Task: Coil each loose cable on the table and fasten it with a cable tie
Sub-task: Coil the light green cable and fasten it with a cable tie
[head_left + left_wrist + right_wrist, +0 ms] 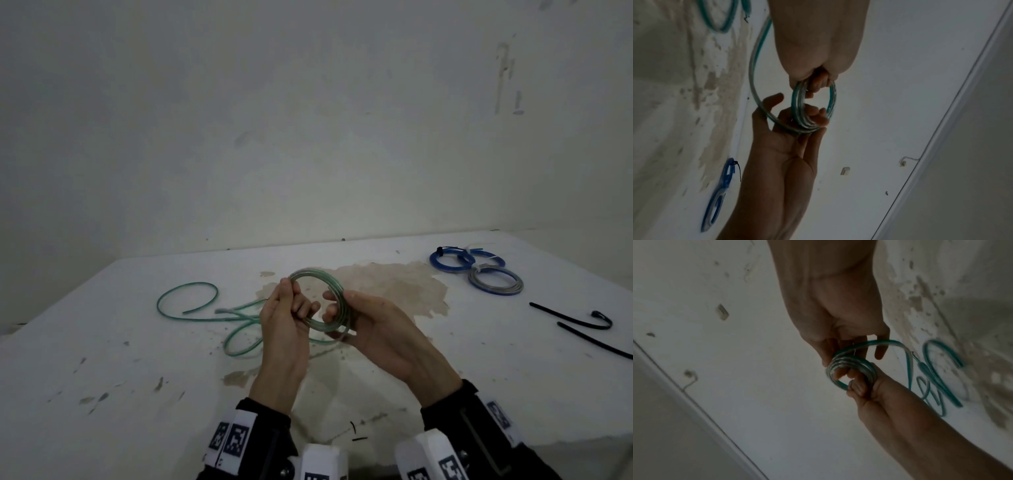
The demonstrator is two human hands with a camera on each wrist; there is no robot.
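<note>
A green translucent cable is partly wound into a coil (320, 273) of several turns, held upright above the table between both hands. My left hand (294, 305) grips the coil's left side with curled fingers. The fingers of my right hand (337, 310) curl round its lower right side. The left wrist view shows the coil (797, 104) hanging from the left hand (818, 48) and resting in the right hand (789, 146). The rest of the cable (202, 283) trails loose in loops on the table to the left. Two black cable ties (596, 342) lie at the right.
Two blue coils (452, 262) and a grey-and-blue coil (496, 281), each tied, lie at the back right of the white table (102, 377). A brown stain (394, 284) marks the middle. Small black offcuts (354, 428) lie near the front edge.
</note>
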